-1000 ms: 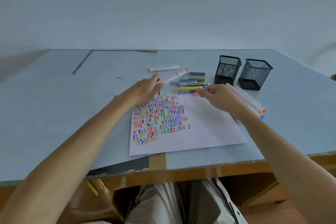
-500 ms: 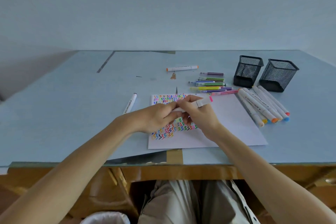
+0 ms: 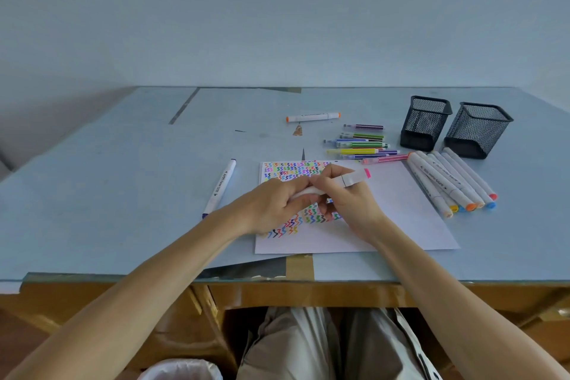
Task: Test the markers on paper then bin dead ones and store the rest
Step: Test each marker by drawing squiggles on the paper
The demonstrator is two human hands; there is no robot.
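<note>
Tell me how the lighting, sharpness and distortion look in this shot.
Head view: soft even daylight, no harsh glare on the pale blue tabletop; wide-angle lens bends its edges; the black mesh pen cups stay fairly crisp; the white pink-tipped marker, gripped by left hand and right hand, looks slightly soft.

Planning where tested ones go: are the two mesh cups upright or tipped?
Upright: both mesh cups stand on their bases, open rims up.

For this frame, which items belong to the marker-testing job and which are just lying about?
Job items:
pink-capped marker, gripped by the left hand and right hand
test paper
thin markers
thick white markers
two mesh pots
orange-capped marker
blue-capped marker
bin

Lying about:
brown scrap
tape strip
</note>
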